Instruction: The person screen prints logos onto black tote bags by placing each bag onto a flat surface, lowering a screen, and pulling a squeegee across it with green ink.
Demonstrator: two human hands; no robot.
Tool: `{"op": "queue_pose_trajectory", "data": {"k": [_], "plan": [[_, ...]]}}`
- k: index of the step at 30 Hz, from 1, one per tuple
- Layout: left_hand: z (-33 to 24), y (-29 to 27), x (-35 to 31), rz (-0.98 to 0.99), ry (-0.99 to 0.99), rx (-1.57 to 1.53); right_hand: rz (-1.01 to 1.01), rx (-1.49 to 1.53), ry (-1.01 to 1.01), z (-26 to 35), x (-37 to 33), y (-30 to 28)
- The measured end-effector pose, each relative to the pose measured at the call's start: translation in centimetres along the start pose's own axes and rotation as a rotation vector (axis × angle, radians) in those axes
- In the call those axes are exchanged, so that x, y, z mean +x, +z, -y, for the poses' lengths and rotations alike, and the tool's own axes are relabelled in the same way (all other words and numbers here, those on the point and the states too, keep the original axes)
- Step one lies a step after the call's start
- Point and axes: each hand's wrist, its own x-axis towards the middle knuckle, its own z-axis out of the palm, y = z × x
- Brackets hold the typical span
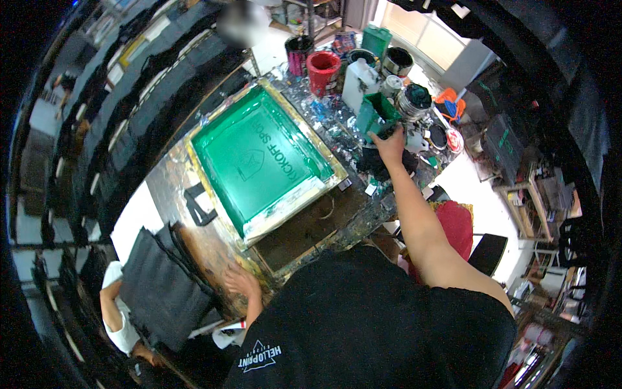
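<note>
My right hand (390, 148) reaches to the back right of the table, its fingers closed around the near lower side of an open green ink container (370, 123). Dark, ink-stained cloth (372, 163) lies just below that hand. My left hand (241, 282) rests flat with fingers apart on the worn wooden board at the near left. Between my hands lies a screen-printing frame (299, 206), its mesh covered in green and marked with darker lettering and an outlined shape. Both of my forearms are bare below black sleeves.
Crowded behind the container are a red bucket (324, 72), a white jug (358, 84) and several paint cans. At the left, a co-worker in white sleeves (123, 334) is beside a stack of black fabric (165, 288). Black garments (175, 71) fill racks farther back.
</note>
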Motion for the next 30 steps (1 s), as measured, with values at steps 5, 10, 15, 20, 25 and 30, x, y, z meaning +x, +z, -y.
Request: {"op": "queue_pose_trajectory", "data": {"k": [5, 10, 15, 20, 25, 30], "plan": [[1.9, 1.9, 2.2, 0.146, 0.089, -0.71, -0.116, -0.074, -0.194, 6.3, -6.1, -2.1], [-5.7, -0.3, 2.5, 0.605, -0.312, -1.307, 0.655, 0.119, -0.87, 14.9, -14.5, -3.6], [-7.6, -2.4, 4.8, 0.884, -0.321, -1.652, 0.855, -0.311, -1.148, 18.4, -18.4, 1.7], [-7.5, -6.6, 4.5, 0.829, -0.351, -1.745, 0.697, -0.326, -1.181, 20.4, -18.7, 0.8], [-10.7, -15.8, 2.7, 0.704, -0.202, -2.165, 0.294, -0.098, -1.221, 27.0, -14.4, -0.2], [-14.5, -12.9, 2.3, 1.119, 0.174, -2.133, 0.127, -0.119, -1.325, 33.4, -9.1, 0.3]]}}
